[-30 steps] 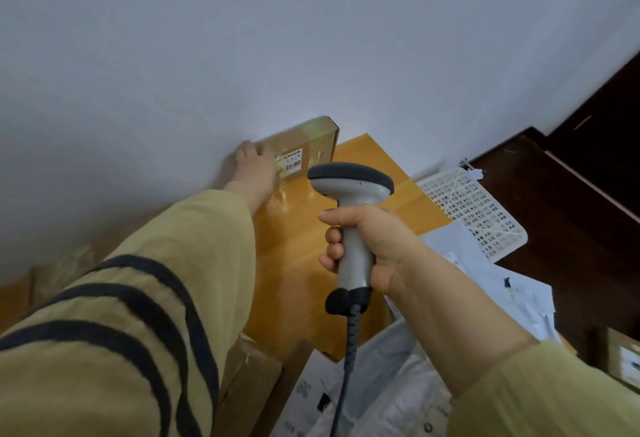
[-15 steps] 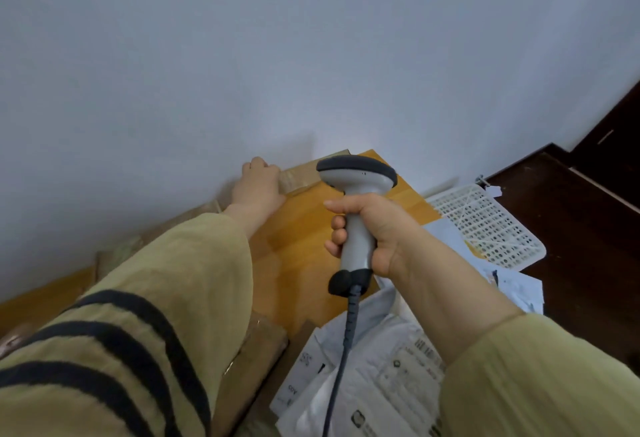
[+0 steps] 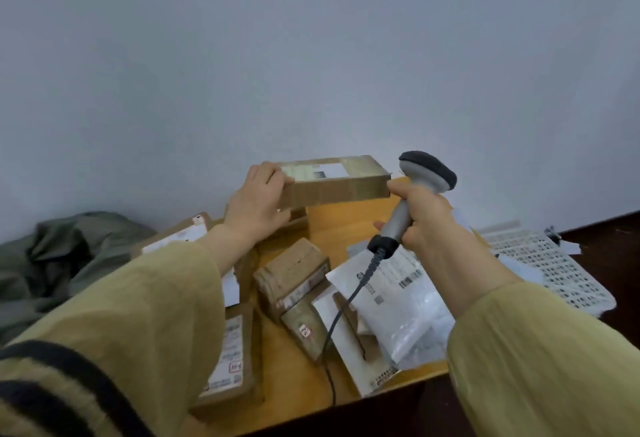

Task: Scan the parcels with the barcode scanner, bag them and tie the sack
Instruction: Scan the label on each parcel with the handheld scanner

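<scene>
Above the table (image 3: 332, 229), the left hand (image 3: 258, 201) is gripping one end of a cardboard box (image 3: 334, 182), label upward. Just right of it, the right hand (image 3: 427, 218) is clutching the scanner (image 3: 417, 182). Below both, parcels (image 3: 294, 274) are lying loose. Left of the grip, a green sack (image 3: 62, 253) is slumping, apparently collapsed; its inside is hidden.

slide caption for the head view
Left hand holds up a cardboard box; right hand grips the barcode scanner beside it.
</scene>
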Tool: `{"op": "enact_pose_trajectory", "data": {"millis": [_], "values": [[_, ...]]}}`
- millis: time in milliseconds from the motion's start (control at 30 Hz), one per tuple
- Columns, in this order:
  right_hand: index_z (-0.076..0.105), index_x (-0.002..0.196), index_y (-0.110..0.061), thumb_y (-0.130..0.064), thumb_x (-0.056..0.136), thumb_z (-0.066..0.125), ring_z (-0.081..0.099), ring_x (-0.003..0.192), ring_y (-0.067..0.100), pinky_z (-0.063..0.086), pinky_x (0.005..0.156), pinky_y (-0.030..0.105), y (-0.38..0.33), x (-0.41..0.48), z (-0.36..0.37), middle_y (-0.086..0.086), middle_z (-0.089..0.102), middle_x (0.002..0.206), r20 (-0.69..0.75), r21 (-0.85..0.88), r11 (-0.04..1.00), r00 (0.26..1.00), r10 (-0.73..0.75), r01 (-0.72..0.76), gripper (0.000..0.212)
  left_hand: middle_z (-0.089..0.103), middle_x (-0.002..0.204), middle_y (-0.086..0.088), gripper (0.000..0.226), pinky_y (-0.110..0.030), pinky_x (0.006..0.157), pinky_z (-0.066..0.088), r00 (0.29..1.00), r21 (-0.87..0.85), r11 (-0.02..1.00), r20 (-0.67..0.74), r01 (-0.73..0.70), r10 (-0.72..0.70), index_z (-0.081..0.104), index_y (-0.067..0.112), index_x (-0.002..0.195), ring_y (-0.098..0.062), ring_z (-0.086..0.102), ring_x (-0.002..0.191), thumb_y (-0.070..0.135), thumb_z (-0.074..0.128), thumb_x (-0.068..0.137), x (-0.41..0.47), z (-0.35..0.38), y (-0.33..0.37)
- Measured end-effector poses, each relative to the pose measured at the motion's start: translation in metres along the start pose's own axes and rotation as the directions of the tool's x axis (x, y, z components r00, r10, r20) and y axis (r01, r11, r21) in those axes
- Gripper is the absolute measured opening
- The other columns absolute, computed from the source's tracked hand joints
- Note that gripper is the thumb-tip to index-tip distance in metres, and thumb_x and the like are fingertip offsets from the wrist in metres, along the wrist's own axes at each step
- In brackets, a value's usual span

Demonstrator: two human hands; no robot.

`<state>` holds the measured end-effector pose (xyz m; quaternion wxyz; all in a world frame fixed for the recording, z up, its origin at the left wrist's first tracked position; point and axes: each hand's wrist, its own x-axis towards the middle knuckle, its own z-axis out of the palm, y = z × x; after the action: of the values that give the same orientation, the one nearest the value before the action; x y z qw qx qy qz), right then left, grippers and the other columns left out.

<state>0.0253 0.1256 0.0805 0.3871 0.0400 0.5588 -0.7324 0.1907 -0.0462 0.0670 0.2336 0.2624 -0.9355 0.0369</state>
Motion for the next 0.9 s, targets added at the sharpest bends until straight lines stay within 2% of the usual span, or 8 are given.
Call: {"op": "enact_pose_trajectory", "data": {"millis": [100,267,467,533,567,633,667,900], "values": [[0.048,0.107,-0.008,-0.017,0.077,0.078,0.057,0.093,0.036,0.049,0.09,0.057,0.014,-0.019,-0.006,0.014,0.059,0.104,-0.009,-0.033,0.999,1.0,-0.02,0.019,0.043,0.054,0.111,-0.016,0.045,-0.044,0.074,0.054,0.997,0.025,0.998,-0.066,-0.049,0.051,0.06,0.003,0.108,-0.032,0.05,0.104,0.016,0.078,0.068,-0.046,-0.027,-0.006],[0.054,0.108,-0.007,-0.018,0.073,0.082,0.061,0.086,0.034,0.054,0.063,0.045,0.042,-0.054,0.004,0.013,0.062,0.1,0.095,-0.08,0.996,0.995,0.039,-0.032,0.046,0.059,0.1,-0.018,0.044,-0.038,0.062,0.055,0.981,0.079,0.991,-0.15,-0.109,0.12,0.063,0.001,0.097,-0.028,0.052,0.093,0.011,0.082,0.059,-0.095,-0.054,-0.017],[0.055,0.09,-0.013,-0.003,0.074,0.077,0.063,0.08,0.028,0.055,0.06,0.036,0.064,-0.078,0.02,0.014,0.064,0.099,0.102,0.084,0.996,0.995,-0.002,-0.006,0.028,0.033,0.136,-0.011,0.07,-0.034,0.104,0.042,0.975,-0.153,0.976,-0.135,0.153,-0.174,0.042,0.008,0.131,-0.021,0.034,0.126,0.018,0.078,0.072,-0.13,-0.07,-0.025],[0.055,0.088,-0.015,-0.004,0.074,0.077,0.064,0.084,0.028,0.057,0.063,0.036,0.074,-0.084,0.029,0.012,0.064,0.1,0.095,0.134,0.991,0.995,-0.015,0.003,0.028,0.022,0.146,-0.007,0.083,-0.033,0.108,0.03,0.824,-0.53,0.692,0.022,0.49,-0.567,0.02,0.012,0.145,-0.021,0.029,0.133,0.022,0.071,0.081,-0.134,-0.077,-0.015],[0.054,0.088,-0.015,-0.005,0.075,0.077,0.064,0.085,0.028,0.058,0.065,0.036,0.079,-0.087,0.035,0.012,0.064,0.099,0.083,0.158,0.987,0.996,-0.019,0.005,0.028,0.028,0.145,-0.01,0.081,-0.034,0.105,0.037,0.695,-0.736,0.342,0.235,0.584,-0.68,0.017,0.012,0.147,-0.023,0.037,0.129,0.023,0.067,0.084,-0.134,-0.082,-0.009],[0.051,0.086,-0.014,-0.005,0.076,0.075,0.062,0.084,0.026,0.058,0.07,0.038,0.09,-0.094,0.046,0.01,0.062,0.097,0.058,0.214,0.977,0.998,-0.031,0.018,0.028,0.042,0.137,-0.019,0.077,-0.036,0.095,0.047,0.564,-0.767,-0.381,0.639,0.515,-0.524,0.023,0.011,0.145,-0.028,0.051,0.119,0.03,0.067,0.085,-0.131,-0.087,-0.002],[0.049,0.085,-0.014,-0.004,0.077,0.075,0.062,0.083,0.025,0.058,0.071,0.038,0.095,-0.096,0.052,0.009,0.061,0.095,0.046,0.244,0.97,0.998,-0.033,0.021,0.029,0.043,0.137,-0.023,0.082,-0.039,0.1,0.045,0.571,-0.7,-0.521,0.708,0.488,-0.416,0.025,0.01,0.144,-0.032,0.049,0.123,0.034,0.07,0.08,-0.128,-0.087,0.001],[0.058,0.096,-0.013,-0.019,0.077,0.078,0.064,0.089,0.026,0.056,0.085,0.048,0.118,-0.096,0.074,0.01,0.066,0.095,0.059,0.003,0.989,0.987,-0.148,0.148,0.028,0.064,0.112,-0.019,0.045,-0.046,0.093,0.05,0.533,-0.707,-0.591,0.696,0.388,-0.482,0.048,0.007,0.124,-0.032,0.061,0.108,0.008,0.068,0.084,-0.1,-0.076,-0.016]]}}
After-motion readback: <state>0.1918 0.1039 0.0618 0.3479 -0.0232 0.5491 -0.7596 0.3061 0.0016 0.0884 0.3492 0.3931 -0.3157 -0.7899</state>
